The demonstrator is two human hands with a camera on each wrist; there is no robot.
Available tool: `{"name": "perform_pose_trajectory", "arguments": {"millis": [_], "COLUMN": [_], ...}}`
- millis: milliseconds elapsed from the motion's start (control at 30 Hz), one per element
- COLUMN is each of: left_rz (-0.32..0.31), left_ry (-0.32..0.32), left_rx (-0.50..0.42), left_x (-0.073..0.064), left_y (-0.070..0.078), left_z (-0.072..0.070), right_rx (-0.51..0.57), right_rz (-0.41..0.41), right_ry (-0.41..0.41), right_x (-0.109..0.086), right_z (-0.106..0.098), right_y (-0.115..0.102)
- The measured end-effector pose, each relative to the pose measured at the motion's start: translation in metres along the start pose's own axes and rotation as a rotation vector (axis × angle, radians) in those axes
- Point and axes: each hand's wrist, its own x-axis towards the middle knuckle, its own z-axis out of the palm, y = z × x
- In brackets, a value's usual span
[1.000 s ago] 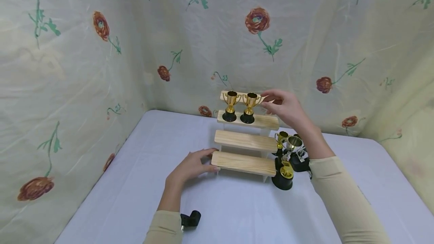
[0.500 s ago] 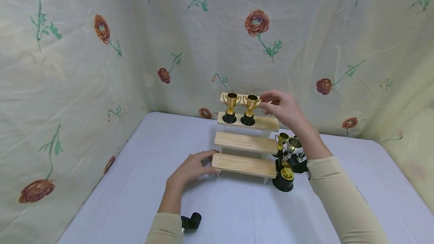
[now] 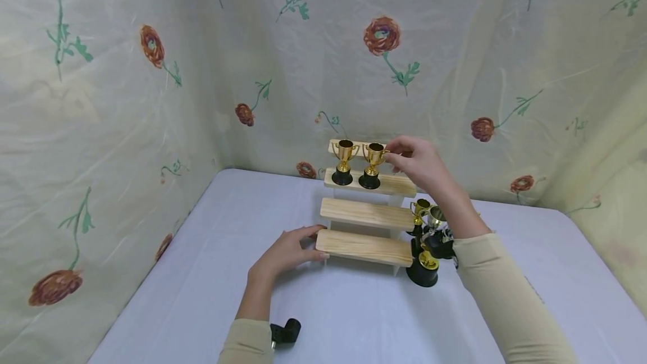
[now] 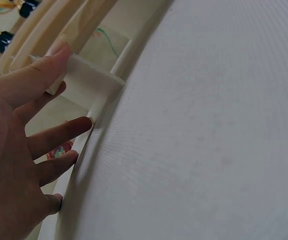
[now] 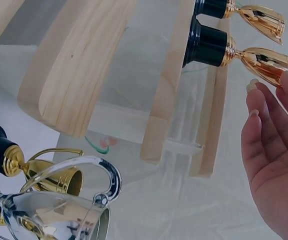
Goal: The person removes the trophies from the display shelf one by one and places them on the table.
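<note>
A tiered wooden shelf stand rises toward the back of the table. On its second-highest tier, two gold trophy cups with black bases stand upright: the left trophy and the right trophy. My right hand pinches the right trophy by its handle side; in the right wrist view its thumb meets the cup near the rim. At the stand's lower left, my left hand grips the end of the lowest board, thumb on the board's edge and a finger behind it.
Right of the stand, under my right forearm, several trophies cluster: a small gold one, a silver one and one with a large black base. Flowered curtain hangs behind the white-covered table.
My right hand and forearm have shifted slightly left at the right trophy. My left hand keeps its grip on the lowest board. The head view has tilted up a little.
</note>
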Motion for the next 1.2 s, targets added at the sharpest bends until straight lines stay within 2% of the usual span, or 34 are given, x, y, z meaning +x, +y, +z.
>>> {"name": "perform_pose_trajectory", "arguments": {"millis": [433,767,1000,1200], "left_rz": [0.006,0.012,0.007,0.006], "left_ry": [0.006,0.004,0.001,0.013], "left_rx": [-0.009,-0.006,0.006,0.003], "left_x": [-0.001,-0.001,-0.001,-0.001], "left_y": [0.004,0.005,0.003,0.002], "left_z": [0.003,0.002,0.001,0.001], "right_rx": [-0.004,0.003,-0.012,-0.008], "right_rz": [0.015,-0.025,-0.074,-0.071], "right_ry": [0.036,0.093,0.088,0.08], "right_x": [-0.003,-0.009,-0.016,-0.021], "right_z": [0.001,-0.001,-0.004,-0.007], "right_y": [0.001,0.005,0.008,0.011]}}
